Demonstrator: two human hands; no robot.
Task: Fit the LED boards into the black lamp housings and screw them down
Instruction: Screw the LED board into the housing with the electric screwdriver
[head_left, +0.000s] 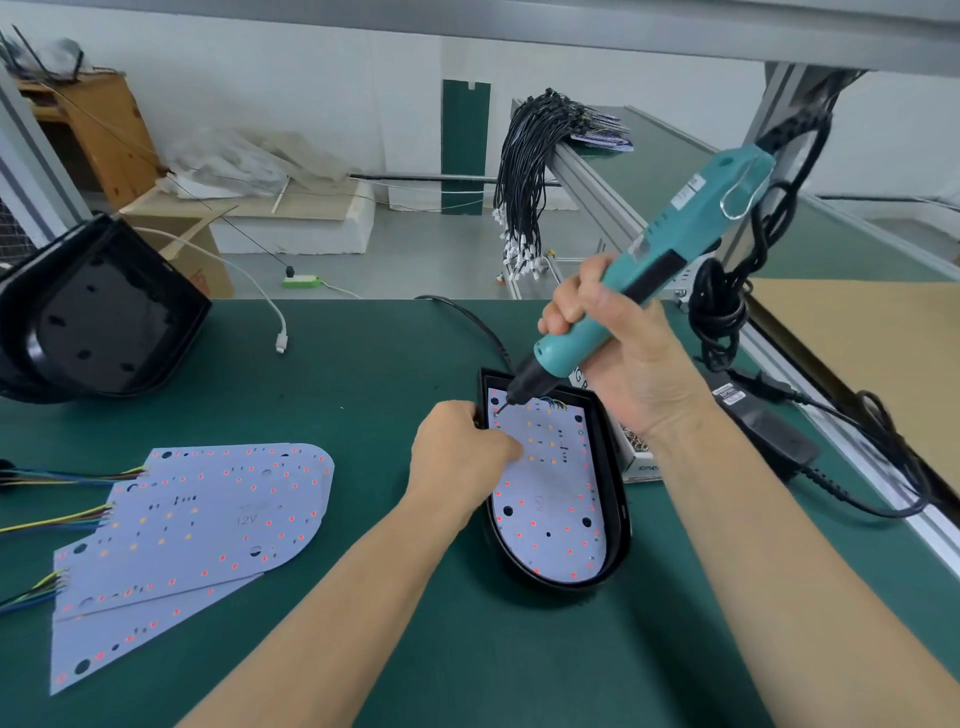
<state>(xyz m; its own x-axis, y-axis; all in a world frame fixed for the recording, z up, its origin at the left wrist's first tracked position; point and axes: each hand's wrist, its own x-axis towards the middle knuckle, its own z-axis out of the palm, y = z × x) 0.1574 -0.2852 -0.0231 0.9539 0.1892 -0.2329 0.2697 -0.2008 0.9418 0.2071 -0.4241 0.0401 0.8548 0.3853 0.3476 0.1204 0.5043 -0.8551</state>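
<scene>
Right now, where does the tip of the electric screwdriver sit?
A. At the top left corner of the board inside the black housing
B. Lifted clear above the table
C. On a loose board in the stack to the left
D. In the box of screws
A: the right hand holds the screwdriver with its tip at the top left corner of the board seated in the black housing.

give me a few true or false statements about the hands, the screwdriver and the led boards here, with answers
1. The right hand grips a teal electric screwdriver. True.
2. The screwdriver tip is at the rounded near end of the white LED board. False: it meets the far left corner.
3. That board lies inside a black lamp housing. True.
4. The left hand rests flat on the green mat. False: it holds the housing's left edge.
5. Spare white LED boards are stacked right of the housing. False: left.
</scene>
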